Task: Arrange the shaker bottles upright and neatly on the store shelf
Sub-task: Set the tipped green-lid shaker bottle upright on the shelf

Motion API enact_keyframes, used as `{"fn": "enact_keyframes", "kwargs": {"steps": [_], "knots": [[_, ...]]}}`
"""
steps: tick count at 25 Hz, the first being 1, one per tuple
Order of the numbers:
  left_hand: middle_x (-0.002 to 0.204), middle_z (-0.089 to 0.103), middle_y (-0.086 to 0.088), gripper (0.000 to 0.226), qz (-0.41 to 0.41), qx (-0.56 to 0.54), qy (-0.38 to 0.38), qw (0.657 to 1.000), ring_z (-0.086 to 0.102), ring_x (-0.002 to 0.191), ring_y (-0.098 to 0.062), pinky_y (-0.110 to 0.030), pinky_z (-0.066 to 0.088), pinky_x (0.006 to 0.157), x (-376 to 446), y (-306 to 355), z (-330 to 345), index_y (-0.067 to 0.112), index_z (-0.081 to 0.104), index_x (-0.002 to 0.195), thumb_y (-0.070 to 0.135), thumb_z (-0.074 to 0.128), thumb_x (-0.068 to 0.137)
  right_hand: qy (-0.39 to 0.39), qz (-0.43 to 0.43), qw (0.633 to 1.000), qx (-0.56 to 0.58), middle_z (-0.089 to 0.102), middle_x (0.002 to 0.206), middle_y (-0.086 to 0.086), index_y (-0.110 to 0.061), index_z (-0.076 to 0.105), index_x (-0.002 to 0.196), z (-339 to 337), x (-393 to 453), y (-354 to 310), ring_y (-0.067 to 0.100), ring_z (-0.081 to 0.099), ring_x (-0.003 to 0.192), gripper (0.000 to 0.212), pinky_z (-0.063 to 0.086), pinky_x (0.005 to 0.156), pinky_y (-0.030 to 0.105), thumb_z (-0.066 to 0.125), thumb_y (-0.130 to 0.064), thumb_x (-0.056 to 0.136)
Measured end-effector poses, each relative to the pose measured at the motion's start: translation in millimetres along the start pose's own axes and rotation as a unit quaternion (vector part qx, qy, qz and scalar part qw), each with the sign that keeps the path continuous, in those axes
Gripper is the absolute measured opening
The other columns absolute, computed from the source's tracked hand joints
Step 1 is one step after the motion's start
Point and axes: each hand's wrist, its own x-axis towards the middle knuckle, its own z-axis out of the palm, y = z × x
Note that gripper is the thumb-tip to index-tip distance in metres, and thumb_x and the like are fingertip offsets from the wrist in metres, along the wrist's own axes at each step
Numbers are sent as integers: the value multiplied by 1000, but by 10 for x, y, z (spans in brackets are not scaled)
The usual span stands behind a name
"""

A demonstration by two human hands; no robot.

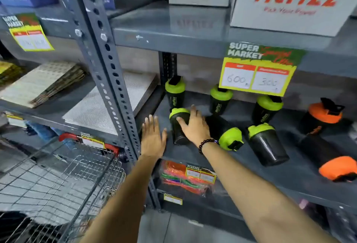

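Note:
Several black shaker bottles with green or orange lids stand or lie on the grey shelf. My right hand is wrapped around an upright green-lidded shaker near the shelf's left end. My left hand is flat and open just left of that bottle, apart from it. Behind them, three green-lidded shakers stand upright: one at the back left, one in the middle, one to the right. A green-lidded shaker lies on its side to the right of my wrist. Another stands tilted. An orange-lidded shaker stands upright; a second lies on its side.
A price sign hangs from the upper shelf over the back row. White Fitfizz boxes sit on the shelf above. A perforated steel upright borders the shelf on the left. A wire shopping cart stands at lower left. Coloured packets lie on the shelf below.

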Motion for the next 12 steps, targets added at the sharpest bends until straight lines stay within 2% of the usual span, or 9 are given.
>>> {"fn": "enact_keyframes", "kwargs": {"steps": [2, 4, 8, 10, 12], "knots": [[159, 5, -22, 61, -19, 21, -30, 999, 2, 148, -32, -39, 1, 122, 63, -62, 101, 0, 7, 149, 32, 28, 102, -38, 77, 994, 67, 43, 137, 22, -2, 22, 142, 47, 170, -71, 38, 45, 125, 94, 43, 96, 41, 59, -60, 77], [159, 4, -23, 61, -46, 38, -65, 996, 4, 148, -33, -40, 2, 122, 94, -110, 219, -1, 7, 149, 32, 27, 101, -76, 131, 984, 91, 49, 133, 20, -2, 30, 136, 84, 337, -101, 35, 48, 123, 99, 44, 94, 37, 68, -62, 67], [158, 6, -22, 64, -75, 63, -100, 990, 5, 147, -34, -43, 2, 122, 154, -120, 299, -2, 8, 148, 38, 25, 100, -146, 160, 973, 74, 48, 137, 16, -4, 34, 133, 154, 480, -94, 30, 46, 127, 97, 41, 98, 34, 73, -57, 62], [159, 7, -21, 66, -75, 75, -106, 989, 5, 147, -33, -43, 1, 121, 154, -131, 330, -1, 8, 148, 41, 24, 100, -146, 163, 971, 95, 51, 134, 14, -10, 38, 130, 154, 528, -79, 30, 48, 124, 91, 43, 95, 32, 74, -54, 60], [159, 8, -21, 68, -75, 69, -98, 990, 6, 147, -32, -42, 1, 121, 144, -132, 355, -1, 8, 148, 44, 24, 99, -112, 142, 972, 149, 52, 130, 13, -18, 40, 128, 144, 548, -101, 29, 51, 119, 85, 43, 93, 32, 75, -49, 58]]}}
